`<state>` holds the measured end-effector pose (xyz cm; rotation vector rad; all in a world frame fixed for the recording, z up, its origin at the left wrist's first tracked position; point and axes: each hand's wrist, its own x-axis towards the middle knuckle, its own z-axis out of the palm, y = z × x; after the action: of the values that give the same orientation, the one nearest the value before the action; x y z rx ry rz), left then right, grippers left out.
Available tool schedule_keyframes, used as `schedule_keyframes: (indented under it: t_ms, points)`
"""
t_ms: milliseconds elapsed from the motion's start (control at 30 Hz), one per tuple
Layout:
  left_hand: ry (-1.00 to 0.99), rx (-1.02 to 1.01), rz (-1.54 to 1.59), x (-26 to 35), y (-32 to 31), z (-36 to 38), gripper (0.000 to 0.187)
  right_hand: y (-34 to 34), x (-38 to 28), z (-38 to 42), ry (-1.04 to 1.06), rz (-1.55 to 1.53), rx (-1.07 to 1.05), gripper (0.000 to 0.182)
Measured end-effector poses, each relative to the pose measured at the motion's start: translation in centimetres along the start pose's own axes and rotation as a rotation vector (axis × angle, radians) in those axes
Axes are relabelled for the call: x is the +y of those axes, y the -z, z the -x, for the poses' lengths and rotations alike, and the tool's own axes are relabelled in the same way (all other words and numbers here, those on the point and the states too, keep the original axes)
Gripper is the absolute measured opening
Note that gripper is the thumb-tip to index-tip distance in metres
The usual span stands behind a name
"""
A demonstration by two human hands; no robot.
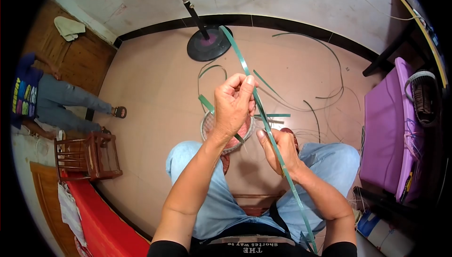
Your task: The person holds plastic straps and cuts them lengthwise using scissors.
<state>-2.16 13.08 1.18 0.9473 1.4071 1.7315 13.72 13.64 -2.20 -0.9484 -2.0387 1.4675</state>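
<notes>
A long green plastic strap (241,58) runs from the base of a stand, through both hands, down toward my lap. My left hand (234,104) pinches it between thumb and fingers in the middle of the view. Lower and to the right, my right hand (281,151) has its thumb pressed on the same strap, its fingers curled behind. Under my left hand, on the floor between my feet, is a round woven basket (205,127), partly hidden by that hand and forearm. Short green strap ends (205,102) stick out around its rim.
Loose strap pieces (318,120) and thin strands lie on the floor. A black round stand base (202,49) stands near the wall. At right is a purple bin (383,125) with a shoe on top. At left, a person (61,97) stands by a wooden chair (89,158).
</notes>
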Motion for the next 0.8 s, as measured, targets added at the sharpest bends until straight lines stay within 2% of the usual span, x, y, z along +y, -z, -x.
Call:
schedule_keyframes:
  t_ms: [367,667,800]
  points:
    - [-0.021,-0.006,0.013,0.1,-0.1,0.1,0.025,-0.4,0.3,0.2,-0.008,-0.042,0.022,0.045]
    - [-0.030,-0.015,0.003,-0.1,0.3,0.0,0.026,-0.7,1.0,0.0,0.171,0.049,0.084,0.043]
    - [0.003,-0.017,0.049,0.4,0.9,-0.8,0.027,-0.9,1.4,0.2,0.175,0.089,0.069,0.043]
